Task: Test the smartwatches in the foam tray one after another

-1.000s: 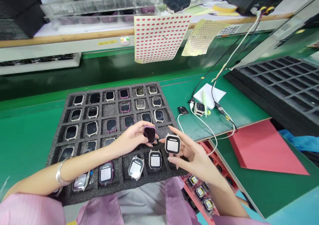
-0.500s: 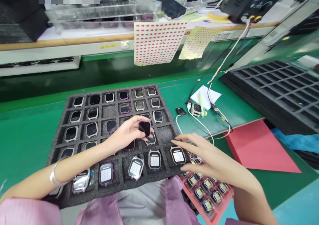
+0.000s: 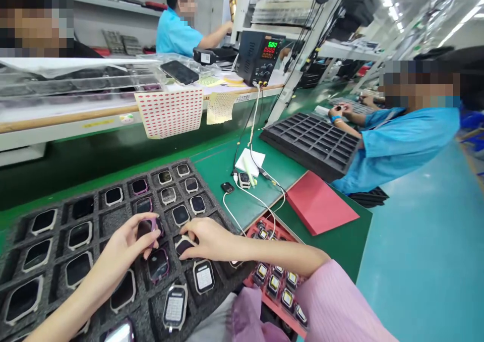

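My left hand is closed around a purple-framed smartwatch, held tilted over the grey foam tray. Beside it, the thumb and fingers of my right hand pinch a light-framed smartwatch at its compartment; whether it is lifted clear I cannot tell. Another purple-framed watch lies just below my left hand. Along the near edge, a watch with a lit white screen and a second lit watch sit in their compartments. Several dark-screened watches fill other compartments.
Right of the foam tray is a red tray of small watches. Cables, a small watch and white paper lie behind. A red folder and black compartment trays stand farther right, near a co-worker.
The view has swung right, bringing co-workers into sight. My right hand has moved from the lit watch at the tray's corner to grip a light-framed watch. My left hand keeps the purple-framed watch.
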`<state>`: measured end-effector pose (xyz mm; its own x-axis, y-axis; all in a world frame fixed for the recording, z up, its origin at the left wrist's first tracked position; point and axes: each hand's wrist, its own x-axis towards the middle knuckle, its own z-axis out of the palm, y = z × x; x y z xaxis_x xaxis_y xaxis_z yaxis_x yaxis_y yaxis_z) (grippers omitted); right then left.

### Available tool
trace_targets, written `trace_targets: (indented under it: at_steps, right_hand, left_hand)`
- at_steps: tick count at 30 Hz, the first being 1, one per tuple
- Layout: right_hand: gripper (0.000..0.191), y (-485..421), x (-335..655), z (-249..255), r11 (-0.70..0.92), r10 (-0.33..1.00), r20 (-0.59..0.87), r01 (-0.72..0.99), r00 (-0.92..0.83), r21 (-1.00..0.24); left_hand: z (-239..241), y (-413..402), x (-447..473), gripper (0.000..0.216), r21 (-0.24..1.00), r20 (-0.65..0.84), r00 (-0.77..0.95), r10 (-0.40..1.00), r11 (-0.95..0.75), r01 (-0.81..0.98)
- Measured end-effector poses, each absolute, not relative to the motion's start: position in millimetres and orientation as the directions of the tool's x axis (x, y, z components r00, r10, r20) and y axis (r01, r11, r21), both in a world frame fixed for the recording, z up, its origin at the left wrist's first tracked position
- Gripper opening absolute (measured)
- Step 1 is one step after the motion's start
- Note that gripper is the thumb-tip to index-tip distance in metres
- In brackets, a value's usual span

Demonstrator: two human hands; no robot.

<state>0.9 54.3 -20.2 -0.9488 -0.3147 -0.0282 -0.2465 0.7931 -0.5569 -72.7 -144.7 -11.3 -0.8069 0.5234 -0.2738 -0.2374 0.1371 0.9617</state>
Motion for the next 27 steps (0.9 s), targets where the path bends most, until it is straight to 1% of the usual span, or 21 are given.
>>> trace_targets:
  at_steps: [2,5,7,8,10,12,15,17,22,24,27]
  right_hand:
    - [0.028,62,-4,-13,0.658,-0.352,-0.013,-0.237,-0.936,-0.715]
    - [0.024,69,-17,-1,0.401,-0.349,0.048,-0.195,-0.936,-0.895]
    - [0.023,69,-29,6,0.168,-0.312,0.027,-0.083,-0.950,-0.982]
    - [0.023,68,-35,8,0.070,-0.301,0.006,-0.028,-0.954,-0.997]
    - [0.023,65,-48,12,-0.056,-0.292,-0.023,0.041,-0.956,-0.998]
    - [0.029,62,-59,12,-0.139,-0.307,-0.036,0.082,-0.951,-0.987]
    - [0.043,60,-69,8,-0.283,-0.370,-0.058,0.172,-0.927,-0.944]
    - [0.046,60,-71,3,-0.348,-0.391,-0.063,0.211,-0.918,-0.914]
    - [0.037,64,-70,-11,-0.358,-0.385,-0.084,0.233,-0.919,-0.904]
    - [0.036,65,-69,-15,-0.357,-0.421,-0.106,0.272,-0.901,-0.894]
    - [0.040,67,-69,-19,-0.356,-0.497,-0.126,0.334,-0.858,-0.873]
  left_hand:
    - [-12,-145,-72,0.047,0.968,-0.247,-0.802,0.544,0.172,-0.182]
    - [-13,-143,-73,0.041,0.971,-0.206,-0.797,0.567,0.222,-0.093]
    - [-13,-143,-76,0.036,0.971,-0.145,-0.804,0.577,0.240,-0.002]
    - [-13,-144,-78,0.033,0.966,-0.095,-0.818,0.568,0.253,0.063]
    - [-12,-146,-81,0.028,0.938,-0.008,-0.837,0.546,0.294,0.183]
    - [-9,-148,-83,0.027,0.907,0.029,-0.836,0.547,0.336,0.252]
    - [-5,-150,-84,0.028,0.891,0.040,-0.839,0.543,0.361,0.275]
    - [-5,-151,-85,0.030,0.889,0.042,-0.847,0.530,0.368,0.274]
    - [-10,-148,-88,0.036,0.892,0.033,-0.835,0.549,0.361,0.272]
    - [-12,-147,-88,0.037,0.899,0.051,-0.823,0.566,0.332,0.284]
    - [-12,-147,-88,0.036,0.909,0.070,-0.814,0.577,0.299,0.290]
